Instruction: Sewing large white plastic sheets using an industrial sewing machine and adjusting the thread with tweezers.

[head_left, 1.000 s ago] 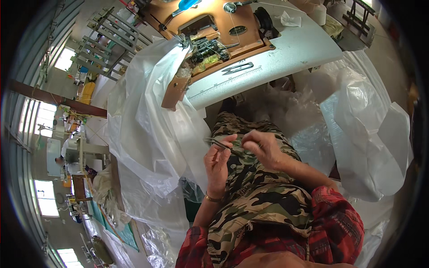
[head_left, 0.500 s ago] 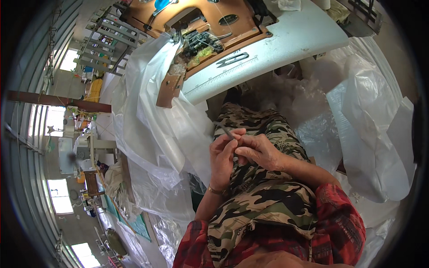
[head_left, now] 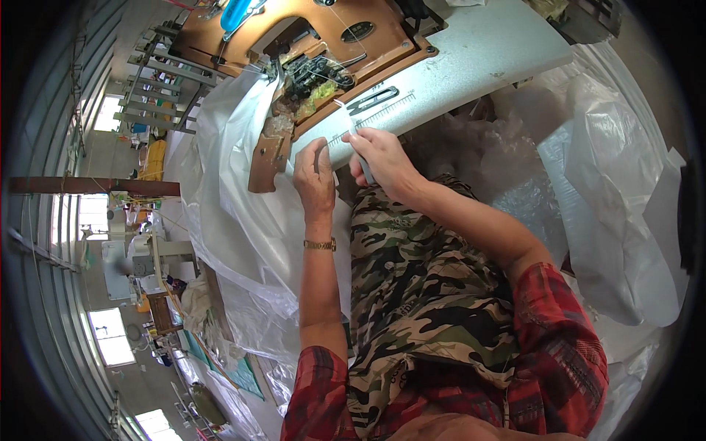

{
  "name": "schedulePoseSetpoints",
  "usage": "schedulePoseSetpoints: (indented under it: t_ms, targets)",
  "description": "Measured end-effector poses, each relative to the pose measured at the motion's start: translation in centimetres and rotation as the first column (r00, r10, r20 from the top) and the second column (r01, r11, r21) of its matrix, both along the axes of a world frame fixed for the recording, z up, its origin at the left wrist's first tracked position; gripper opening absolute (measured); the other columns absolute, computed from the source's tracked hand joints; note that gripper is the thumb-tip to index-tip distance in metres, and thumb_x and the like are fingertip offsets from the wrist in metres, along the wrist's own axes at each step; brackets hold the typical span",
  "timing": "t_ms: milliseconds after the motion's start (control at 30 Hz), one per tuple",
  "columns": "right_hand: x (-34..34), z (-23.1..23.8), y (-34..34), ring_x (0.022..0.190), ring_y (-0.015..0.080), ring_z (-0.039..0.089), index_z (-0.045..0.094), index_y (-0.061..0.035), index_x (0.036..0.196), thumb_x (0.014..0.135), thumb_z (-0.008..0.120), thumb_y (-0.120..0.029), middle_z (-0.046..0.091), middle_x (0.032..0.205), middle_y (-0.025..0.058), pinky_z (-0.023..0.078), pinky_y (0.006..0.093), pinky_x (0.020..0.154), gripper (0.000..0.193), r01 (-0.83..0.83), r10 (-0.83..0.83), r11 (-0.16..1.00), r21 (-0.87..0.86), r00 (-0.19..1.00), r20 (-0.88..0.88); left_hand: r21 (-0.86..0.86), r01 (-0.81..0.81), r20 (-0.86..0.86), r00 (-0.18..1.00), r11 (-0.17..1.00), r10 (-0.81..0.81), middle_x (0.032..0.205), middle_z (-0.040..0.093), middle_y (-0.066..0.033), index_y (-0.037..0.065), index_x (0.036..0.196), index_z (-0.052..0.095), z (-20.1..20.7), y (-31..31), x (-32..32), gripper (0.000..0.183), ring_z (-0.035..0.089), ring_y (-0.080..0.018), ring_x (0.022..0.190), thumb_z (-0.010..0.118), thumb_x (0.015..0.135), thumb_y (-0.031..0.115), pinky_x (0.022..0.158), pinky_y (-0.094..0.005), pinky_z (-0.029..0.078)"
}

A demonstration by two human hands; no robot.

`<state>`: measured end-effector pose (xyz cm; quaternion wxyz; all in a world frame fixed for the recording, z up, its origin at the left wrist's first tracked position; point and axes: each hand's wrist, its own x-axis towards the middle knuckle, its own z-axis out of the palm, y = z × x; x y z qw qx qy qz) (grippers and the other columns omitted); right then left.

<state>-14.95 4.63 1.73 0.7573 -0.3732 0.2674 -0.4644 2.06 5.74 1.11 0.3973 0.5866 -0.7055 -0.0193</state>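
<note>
My right hand (head_left: 386,162) is closed around a slim tool (head_left: 366,170) with a grey handle and a pale, thin end. That end points up over the front edge of the pale table (head_left: 471,66); its exact kind I cannot make out. Close by on the left, my left hand (head_left: 315,176) is upright, thumb and fingers pinched on a small dark slim piece (head_left: 321,156). Just beyond both hands is a brown sewing machine (head_left: 397,55), its dark inner parts (head_left: 312,77) exposed and threads across it.
Translucent plastic sheeting (head_left: 228,198) drapes down at left, with more plastic (head_left: 603,220) at right. A printed ruler scale and a black snips-shaped outline (head_left: 373,100) are on the table's front. A blue-handled tool (head_left: 235,15) rests on the machine. Camouflage cloth (head_left: 426,279) covers my lap.
Both hands have gone from above my lap up to the table's edge and moved apart. The slim tool is now in my right hand, its pale end showing. The machine appears slightly further left.
</note>
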Motion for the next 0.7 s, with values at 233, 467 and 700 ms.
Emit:
schedulePoseSetpoints:
  t_ms: [233, 467, 700]
  targets:
    - [4.5, 1.8, -4.0, 0.052, 0.0092, 0.043, 0.053, 0.0022, 0.113, 0.101, 0.041, -0.02, 0.048, 0.066, 0.0007, 0.037, 0.0243, 0.047, 0.028, 0.047, -0.088, 0.971, 0.234, 0.982, 0.167, -0.047, 0.05, 0.176, 0.984, 0.998, -0.041, 0.09, 0.063, -0.0159, 0.0, 0.097, 0.064, -0.3, -4.2, 1.1, 0.014, 0.061, -0.0334, 0.085, 0.058, 0.088, 0.009, 0.072, -0.0393, 0.048]
    - [6.8, 1.9, -6.5, 0.052, 0.0071, 0.037, 0.052, -0.003, 0.112, 0.103, 0.037, -0.02, 0.045, 0.068, -0.001, 0.034, 0.0231, 0.046, 0.024, 0.023, -0.168, 0.911, 0.411, 0.932, 0.321, -0.047, 0.07, -0.005, 0.998, 0.996, -0.07, 0.081, 0.066, -0.0158, 0.002, 0.09, 0.067, -0.7, -6.1, 1.0, 0.019, 0.065, -0.0318, 0.074, 0.064, 0.084, 0.02, 0.066, -0.0378, 0.05]
    - [7.0, 1.2, -6.5, 0.051, 0.0063, 0.035, 0.049, -0.0014, 0.112, 0.104, 0.037, -0.02, 0.042, 0.067, -0.002, 0.031, 0.0211, 0.045, 0.023, 0.0, -0.183, 0.903, 0.429, 0.904, 0.386, -0.006, -0.038, -0.069, 0.997, 0.999, 0.037, 0.08, 0.066, -0.0154, 0.002, 0.089, 0.068, -0.5, -6.0, 0.6, 0.02, 0.065, -0.03, 0.072, 0.063, 0.084, 0.021, 0.065, -0.0369, 0.05]
